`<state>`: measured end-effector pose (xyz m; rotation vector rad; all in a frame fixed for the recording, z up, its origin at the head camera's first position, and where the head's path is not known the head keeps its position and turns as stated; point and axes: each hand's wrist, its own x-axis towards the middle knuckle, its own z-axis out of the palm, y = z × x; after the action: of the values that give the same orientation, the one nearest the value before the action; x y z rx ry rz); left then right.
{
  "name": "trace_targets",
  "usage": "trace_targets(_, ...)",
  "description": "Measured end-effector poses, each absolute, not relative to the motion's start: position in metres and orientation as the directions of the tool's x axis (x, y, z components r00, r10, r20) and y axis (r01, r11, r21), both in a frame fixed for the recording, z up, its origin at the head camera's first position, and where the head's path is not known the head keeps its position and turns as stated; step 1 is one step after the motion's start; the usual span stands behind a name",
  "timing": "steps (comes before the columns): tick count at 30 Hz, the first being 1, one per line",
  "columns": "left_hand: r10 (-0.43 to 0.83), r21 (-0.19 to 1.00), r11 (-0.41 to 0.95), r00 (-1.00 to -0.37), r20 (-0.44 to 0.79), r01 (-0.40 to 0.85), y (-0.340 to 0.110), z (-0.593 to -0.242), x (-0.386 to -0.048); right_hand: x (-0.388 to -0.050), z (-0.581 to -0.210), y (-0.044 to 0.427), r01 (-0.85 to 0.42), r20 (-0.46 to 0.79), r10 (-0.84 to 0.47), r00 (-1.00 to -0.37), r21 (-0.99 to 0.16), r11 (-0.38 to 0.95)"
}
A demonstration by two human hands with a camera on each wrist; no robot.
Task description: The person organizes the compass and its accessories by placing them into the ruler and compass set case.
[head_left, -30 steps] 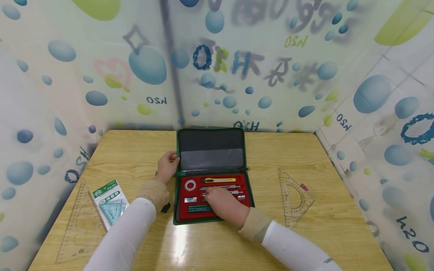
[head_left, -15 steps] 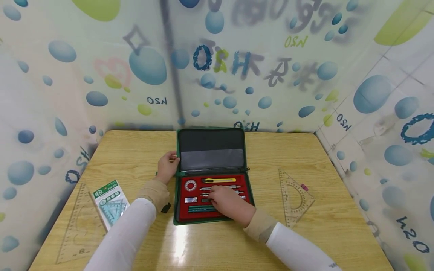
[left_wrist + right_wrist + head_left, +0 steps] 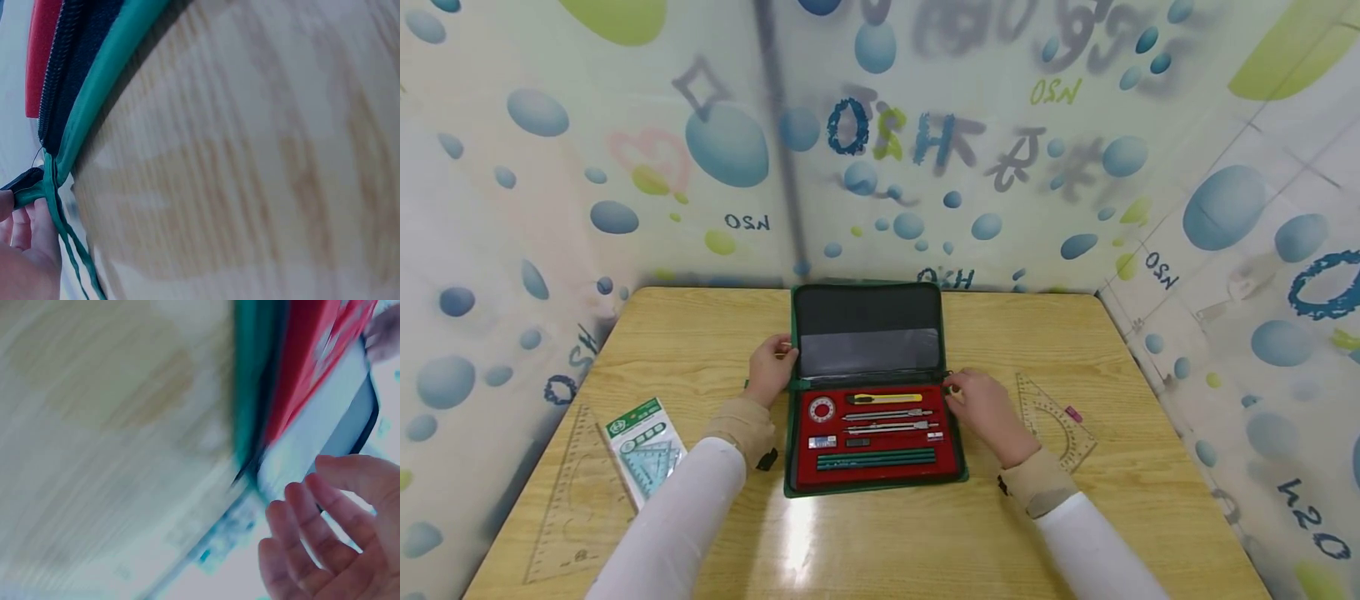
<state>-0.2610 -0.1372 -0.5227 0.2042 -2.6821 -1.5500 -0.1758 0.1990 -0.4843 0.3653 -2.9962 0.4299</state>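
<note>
A green zippered case (image 3: 790, 442) lies unfolded on the table, its lid (image 3: 868, 308) leaning back. Set in its red tray (image 3: 880, 479) are a yellow utility knife (image 3: 887, 399), two metal compasses (image 3: 891, 427), several green pencils (image 3: 872, 459), a white ring-shaped piece (image 3: 822, 409) and small blocks. My left hand (image 3: 770, 367) pinches the lid's left edge between thumb and fingers, as the left wrist view also shows. My right hand (image 3: 988, 408) is beside the case's right edge near the hinge and zipper end. In the right wrist view its fingers (image 3: 294, 519) are spread and loosely bent, with nothing between them.
On the left lie a clear set square (image 3: 561, 517) and a packaged set of blue rulers (image 3: 643, 446). Another clear set square (image 3: 1048, 433) with a small pink piece (image 3: 1073, 414) lies right, partly behind the right hand. A patterned wall covering (image 3: 880, 167) rises behind the table.
My right hand has left the middle of the red tray and moved right, to the case's right edge, uncovering the compasses and pencils. The left hand stays on the lid.
</note>
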Motion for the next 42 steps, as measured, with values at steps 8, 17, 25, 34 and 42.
trace_targets(8,-0.130,0.860,0.503,-0.991,-0.020,-0.084,-0.137,-0.524,-0.261,-0.176,-0.474,0.283,0.024,-0.023,0.018,-1.000,-0.293,0.956)
trace_targets(17,-0.137,0.865,0.493,-0.990,-0.030,-0.095,-0.137,-0.522,-0.261,-0.166,-0.472,0.353,0.220,-0.212,0.161,-0.964,-0.292,0.931)
trace_targets(25,-0.140,0.869,0.482,-0.989,-0.049,-0.111,-0.136,-0.521,-0.260,-0.162,-0.476,0.370,0.235,-0.276,0.155,-0.949,-0.287,0.929)
trace_targets(34,-0.138,0.870,0.476,-0.988,-0.067,-0.125,-0.135,-0.520,-0.259,-0.164,-0.477,0.367,0.242,-0.271,0.164,-0.949,-0.284,0.928)
trace_targets(42,-0.145,0.865,0.486,-0.988,-0.058,-0.122,-0.135,-0.520,-0.260,-0.168,-0.480,0.366,0.254,-0.265,0.185,-0.946,-0.255,0.933)
